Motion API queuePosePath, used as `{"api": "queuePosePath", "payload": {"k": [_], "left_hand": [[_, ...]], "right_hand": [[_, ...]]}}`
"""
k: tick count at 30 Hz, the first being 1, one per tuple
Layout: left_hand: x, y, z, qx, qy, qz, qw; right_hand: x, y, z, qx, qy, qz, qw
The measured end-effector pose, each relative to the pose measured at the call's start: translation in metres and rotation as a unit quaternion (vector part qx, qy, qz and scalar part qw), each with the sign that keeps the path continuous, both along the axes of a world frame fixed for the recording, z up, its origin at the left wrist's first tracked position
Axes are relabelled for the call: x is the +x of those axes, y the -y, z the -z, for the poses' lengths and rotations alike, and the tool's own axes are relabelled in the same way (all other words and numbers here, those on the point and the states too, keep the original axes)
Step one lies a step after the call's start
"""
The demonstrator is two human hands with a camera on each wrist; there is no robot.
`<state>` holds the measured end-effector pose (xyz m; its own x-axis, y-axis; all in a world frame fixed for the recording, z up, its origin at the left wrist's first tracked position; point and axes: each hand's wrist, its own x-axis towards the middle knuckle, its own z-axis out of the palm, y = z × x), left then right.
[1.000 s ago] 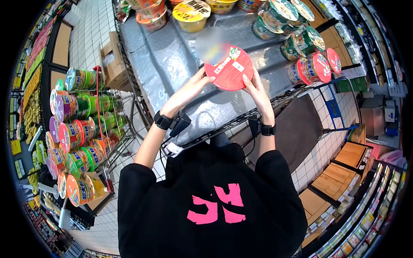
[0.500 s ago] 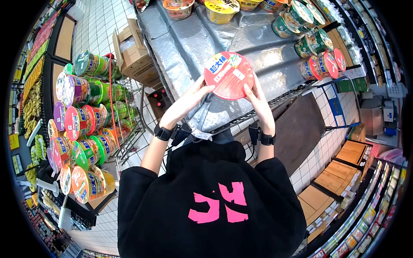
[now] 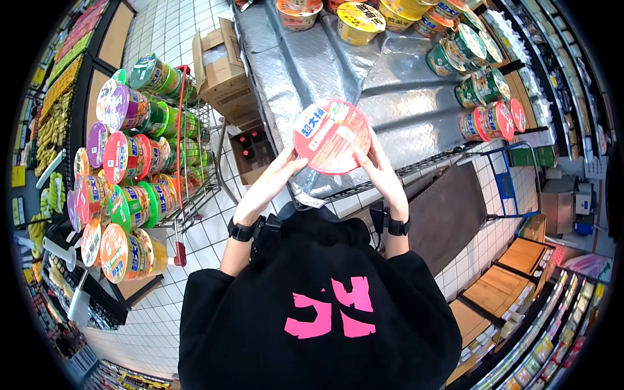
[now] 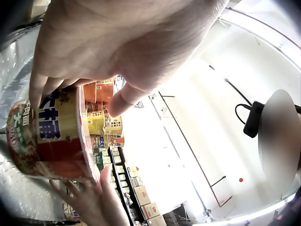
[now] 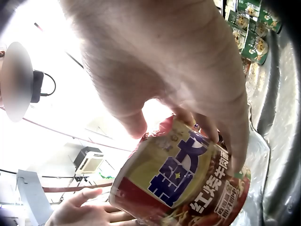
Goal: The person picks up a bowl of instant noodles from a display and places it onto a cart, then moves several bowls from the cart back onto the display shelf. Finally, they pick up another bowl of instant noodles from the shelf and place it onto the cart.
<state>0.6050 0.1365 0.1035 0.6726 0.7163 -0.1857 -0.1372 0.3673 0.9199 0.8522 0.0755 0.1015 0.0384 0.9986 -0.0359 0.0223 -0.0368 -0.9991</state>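
Between both hands a red-lidded noodle tub (image 3: 333, 138) is held over the near edge of a grey metal display surface (image 3: 406, 107), its lid facing up toward the head camera. The left hand (image 3: 281, 170) grips its left side, thumb at the lid's rim. On the right side the right hand (image 3: 383, 175) grips it, with the thumb on the lid's edge. In the left wrist view the tub's printed side (image 4: 59, 136) shows under the left hand's fingers (image 4: 44, 87). The right wrist view shows the tub (image 5: 174, 174) with the right hand (image 5: 174, 61) around it.
A cart stacked with noodle tubs (image 3: 133, 156) stands at left, beside an open cardboard box (image 3: 227, 81). Yellow tubs (image 3: 359, 23), green tubs (image 3: 482, 88) and red tubs (image 3: 491, 121) stand on the display. A blue-framed trolley (image 3: 510, 179) is at right.
Both hands have brought the red-lidded tub lower and closer to the body, still gripping it. The display and cart have shifted rightward in the head view.
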Motion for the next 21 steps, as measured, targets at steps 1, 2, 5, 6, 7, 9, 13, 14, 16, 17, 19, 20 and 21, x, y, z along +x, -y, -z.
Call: {"api": "queuePosePath", "payload": {"k": [1,2,5,6,7,9,13,14,16,17,19,20,21], "left_hand": [[-0.003,0.006,-0.002,-0.002,-0.007,-0.010,1.000],[-0.006,0.014,-0.001,-0.013,0.005,-0.026,1.000],[-0.016,0.028,0.000,-0.014,-0.024,-0.041,0.999],[-0.017,0.035,-0.007,-0.031,-0.022,-0.059,0.998],[-0.019,0.044,-0.007,-0.032,-0.024,-0.065,0.997],[-0.022,0.054,-0.007,-0.028,-0.011,-0.094,0.995],[-0.035,0.080,0.001,-0.049,-0.004,-0.138,0.989],[-0.039,0.085,0.000,-0.046,-0.003,-0.146,0.988],[-0.047,0.095,-0.003,-0.070,0.001,-0.174,0.982],[-0.051,0.098,-0.005,-0.067,0.002,-0.181,0.981],[-0.063,0.103,-0.008,-0.054,-0.017,-0.190,0.980],[-0.067,0.106,-0.007,-0.025,-0.037,-0.204,0.978],[-0.070,0.108,-0.010,-0.024,-0.037,-0.211,0.976]], "right_hand": [[-0.002,0.002,-0.001,0.003,-0.002,-0.006,1.000],[-0.003,0.005,-0.003,-0.001,0.005,-0.016,1.000],[-0.008,0.009,-0.003,-0.001,0.022,-0.045,0.999],[-0.012,0.012,-0.006,-0.009,0.001,-0.049,0.999],[-0.014,0.015,-0.007,-0.018,-0.021,-0.054,0.998],[-0.016,0.017,0.001,-0.015,-0.030,-0.066,0.997],[-0.028,0.026,-0.002,-0.026,0.003,-0.095,0.995],[-0.028,0.026,0.003,-0.009,0.032,-0.117,0.993],[-0.032,0.028,0.004,-0.007,0.056,-0.149,0.987],[-0.035,0.029,0.002,-0.004,0.056,-0.156,0.986],[-0.044,0.030,-0.004,0.007,0.083,-0.197,0.977],[-0.050,0.031,-0.004,0.005,0.090,-0.206,0.975],[-0.056,0.030,-0.005,0.007,0.090,-0.212,0.973]]}}
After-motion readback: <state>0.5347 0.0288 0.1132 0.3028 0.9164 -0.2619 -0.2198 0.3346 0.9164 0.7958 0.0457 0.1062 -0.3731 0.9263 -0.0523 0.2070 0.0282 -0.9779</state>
